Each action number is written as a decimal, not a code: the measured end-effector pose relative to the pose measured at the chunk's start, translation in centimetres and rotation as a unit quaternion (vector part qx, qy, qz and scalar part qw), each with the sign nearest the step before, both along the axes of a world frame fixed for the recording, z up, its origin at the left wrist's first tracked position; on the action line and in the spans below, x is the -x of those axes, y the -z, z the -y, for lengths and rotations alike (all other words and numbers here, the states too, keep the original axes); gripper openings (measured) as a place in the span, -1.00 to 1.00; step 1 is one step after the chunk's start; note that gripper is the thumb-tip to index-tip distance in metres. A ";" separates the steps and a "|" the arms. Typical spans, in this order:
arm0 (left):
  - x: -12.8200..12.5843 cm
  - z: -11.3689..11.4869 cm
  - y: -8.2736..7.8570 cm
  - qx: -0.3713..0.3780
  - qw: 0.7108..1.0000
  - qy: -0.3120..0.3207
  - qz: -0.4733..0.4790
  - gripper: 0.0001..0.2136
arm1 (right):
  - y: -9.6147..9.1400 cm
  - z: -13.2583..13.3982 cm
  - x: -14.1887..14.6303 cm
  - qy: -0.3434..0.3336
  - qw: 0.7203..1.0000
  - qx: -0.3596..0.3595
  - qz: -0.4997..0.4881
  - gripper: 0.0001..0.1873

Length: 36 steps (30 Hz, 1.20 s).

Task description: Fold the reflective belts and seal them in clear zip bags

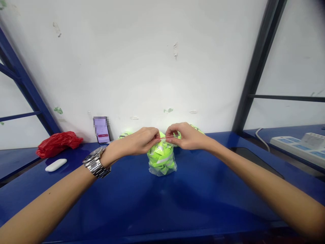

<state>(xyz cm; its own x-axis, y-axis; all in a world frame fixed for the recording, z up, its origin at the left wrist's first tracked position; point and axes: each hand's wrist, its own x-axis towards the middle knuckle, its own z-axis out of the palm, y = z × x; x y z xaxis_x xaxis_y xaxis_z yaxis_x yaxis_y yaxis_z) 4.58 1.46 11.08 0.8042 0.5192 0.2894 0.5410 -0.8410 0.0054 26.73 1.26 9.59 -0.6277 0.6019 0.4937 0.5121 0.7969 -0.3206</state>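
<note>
Blue workbench (193,200) with red plastic bag (58,144), white oval object (56,165), bagged lime strips (161,159)

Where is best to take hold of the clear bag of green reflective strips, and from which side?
Likely from above, at the narrowed top of the clear bag, where the left hand and right hand pinch a thin red band. The bag tapers there, while its lower body sits rounded and bulging on the blue table.

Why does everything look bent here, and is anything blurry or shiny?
Head view: wide-angle distortion bends the blue table and tilts the dark metal uprights; glare streaks the tabletop by the wall; the phone is pixelated; the thin red string between the left hand and right hand is just sharp enough to see above the clear bag of neon-green strips.
</note>
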 end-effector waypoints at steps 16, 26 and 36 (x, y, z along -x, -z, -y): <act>-0.5 0.4 0.2 -0.021 0.999 -0.011 -0.025 -0.84 | 0.4 -0.1 0.4 -0.005 0.999 -0.048 0.013 -0.94; -1.1 0.5 0.0 -0.019 1.000 0.021 -0.003 -0.83 | 0.8 0.0 0.7 -0.009 0.999 -0.052 -0.012 -0.92; -0.2 0.3 0.2 -0.001 1.000 -0.017 -0.013 -0.79 | 0.9 0.0 0.6 0.046 0.997 -0.051 -0.032 -0.92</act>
